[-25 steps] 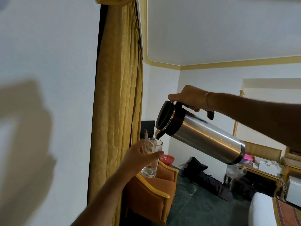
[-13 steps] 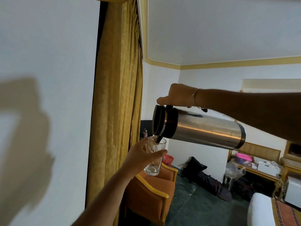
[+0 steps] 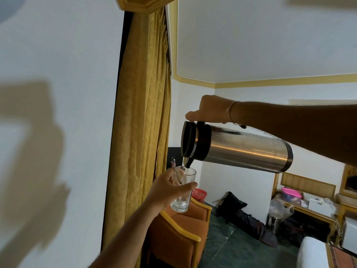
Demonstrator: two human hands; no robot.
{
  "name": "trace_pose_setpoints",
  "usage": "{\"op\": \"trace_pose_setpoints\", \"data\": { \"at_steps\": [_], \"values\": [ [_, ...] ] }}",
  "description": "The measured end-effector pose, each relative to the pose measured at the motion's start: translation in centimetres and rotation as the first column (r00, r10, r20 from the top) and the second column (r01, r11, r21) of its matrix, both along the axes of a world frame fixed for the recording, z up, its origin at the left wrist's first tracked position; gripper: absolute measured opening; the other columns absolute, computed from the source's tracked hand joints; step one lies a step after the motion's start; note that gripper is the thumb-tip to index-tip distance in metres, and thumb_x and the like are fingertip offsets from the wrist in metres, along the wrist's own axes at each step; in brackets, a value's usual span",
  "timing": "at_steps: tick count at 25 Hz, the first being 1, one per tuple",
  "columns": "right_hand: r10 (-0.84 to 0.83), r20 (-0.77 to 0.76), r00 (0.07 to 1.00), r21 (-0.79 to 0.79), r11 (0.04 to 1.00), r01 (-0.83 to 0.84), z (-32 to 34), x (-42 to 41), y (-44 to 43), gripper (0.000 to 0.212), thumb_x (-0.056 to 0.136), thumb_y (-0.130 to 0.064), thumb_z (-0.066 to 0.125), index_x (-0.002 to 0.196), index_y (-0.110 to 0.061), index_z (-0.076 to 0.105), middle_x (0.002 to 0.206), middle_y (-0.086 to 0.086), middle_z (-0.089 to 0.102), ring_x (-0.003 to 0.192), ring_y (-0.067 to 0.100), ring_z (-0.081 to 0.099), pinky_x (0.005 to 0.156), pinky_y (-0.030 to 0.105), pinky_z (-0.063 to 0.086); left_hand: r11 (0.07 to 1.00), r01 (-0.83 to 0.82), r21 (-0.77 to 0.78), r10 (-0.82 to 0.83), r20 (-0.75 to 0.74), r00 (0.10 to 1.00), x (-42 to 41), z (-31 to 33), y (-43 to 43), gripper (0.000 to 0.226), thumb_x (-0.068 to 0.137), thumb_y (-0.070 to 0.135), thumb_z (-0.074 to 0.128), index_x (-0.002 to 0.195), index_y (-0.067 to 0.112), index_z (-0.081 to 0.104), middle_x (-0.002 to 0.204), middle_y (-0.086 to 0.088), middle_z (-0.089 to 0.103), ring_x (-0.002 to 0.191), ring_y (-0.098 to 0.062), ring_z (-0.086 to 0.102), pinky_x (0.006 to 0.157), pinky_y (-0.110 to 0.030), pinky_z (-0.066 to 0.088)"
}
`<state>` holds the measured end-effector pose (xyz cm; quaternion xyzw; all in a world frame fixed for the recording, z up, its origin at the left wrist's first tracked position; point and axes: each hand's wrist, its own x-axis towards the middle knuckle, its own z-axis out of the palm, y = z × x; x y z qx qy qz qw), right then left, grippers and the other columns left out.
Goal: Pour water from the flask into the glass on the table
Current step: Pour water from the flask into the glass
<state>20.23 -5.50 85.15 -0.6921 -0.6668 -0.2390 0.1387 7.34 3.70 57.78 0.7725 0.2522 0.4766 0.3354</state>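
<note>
Here the pour was under way near the middle of the frame. The right hand (image 3: 209,109) gripped the flask (image 3: 239,148) from above, its fingers wrapped round the handle near the dark collar, though how firmly they closed could not be seen, since the back of the hand hid them. The flask lay almost level, its spout (image 3: 188,161) dipped just over the rim of the glass (image 3: 183,189). The left hand (image 3: 167,189) held the glass up in the air at lower centre, fingers curled about its middle, thumb across the front. A thin stream seemed to run from the spout, but the view was too soft to be sure; the glass looked nearly empty, only its base catching light.

To do this step well, the tilt wanted to grow slowly, the spout kept over the centre of the rim. The glass wanted holding upright and steady. A sudden tip risked a gush over the left fingers.
</note>
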Motion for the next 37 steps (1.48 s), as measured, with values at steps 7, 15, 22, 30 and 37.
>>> {"op": "trace_pose_setpoints", "data": {
  "at_steps": [7,15,22,30,37],
  "values": [
    [-0.01,0.01,1.0,0.0,1.0,0.01,0.3,0.1,-0.3,0.06,0.09,-0.062,0.057,0.056,-0.014,0.046,0.023,-0.013,0.034,0.018,0.002,0.036,0.045,0.022,0.038,1.0,0.018,-0.016,-0.018,-0.01,1.0,0.1,0.0,0.2,0.075,0.073,0.074,0.084,0.129,0.027,0.066,0.085,0.008,0.069,0.085,-0.013,0.069,0.074,-0.022,0.055],
    [-0.006,0.04,0.999,0.025,1.0,0.005,0.6,0.0,-0.9,0.057,0.087,-0.062,0.057,0.056,-0.016,0.045,0.023,-0.015,0.034,0.019,0.002,0.036,0.047,0.023,0.034,0.998,0.065,-0.023,-0.065,0.017,0.998,0.4,-0.8,-0.2,0.063,0.076,0.069,0.086,0.128,0.037,0.068,0.116,0.012,0.078,0.103,-0.008,0.076,0.07,-0.011,0.055],
    [0.022,0.045,0.999,0.031,0.999,-0.024,0.3,-0.3,-1.1,0.058,0.087,-0.062,0.058,0.055,-0.016,0.045,0.023,-0.012,0.033,0.036,0.007,0.034,0.05,0.024,0.034,0.998,0.058,-0.01,-0.058,-0.003,0.998,0.6,-1.3,-0.6,0.077,0.066,0.081,0.08,0.128,0.037,0.068,0.113,0.005,0.08,0.106,-0.014,0.076,0.091,-0.036,0.067],
    [0.033,0.049,0.998,0.021,0.999,-0.034,0.4,-0.5,-1.7,0.057,0.087,-0.061,0.057,0.054,-0.017,0.043,0.023,-0.013,0.031,0.032,0.006,0.032,0.051,0.024,0.034,0.999,0.045,0.0,-0.045,-0.013,0.999,0.3,-1.7,-1.2,0.072,0.066,0.079,0.08,0.121,0.033,0.071,0.102,-0.002,0.08,0.094,-0.021,0.076,0.084,-0.042,0.069],
    [0.037,0.049,0.998,0.039,0.999,-0.039,0.4,-0.4,-2.3,0.057,0.084,-0.062,0.056,0.054,-0.017,0.041,0.024,-0.014,0.033,0.038,0.009,0.031,0.049,0.025,0.031,0.998,0.057,0.007,-0.057,-0.012,0.998,0.3,-1.8,-1.4,0.071,0.067,0.078,0.082,0.121,0.033,0.071,0.107,0.002,0.081,0.1,-0.018,0.079,0.091,-0.047,0.068]
  ]
}}
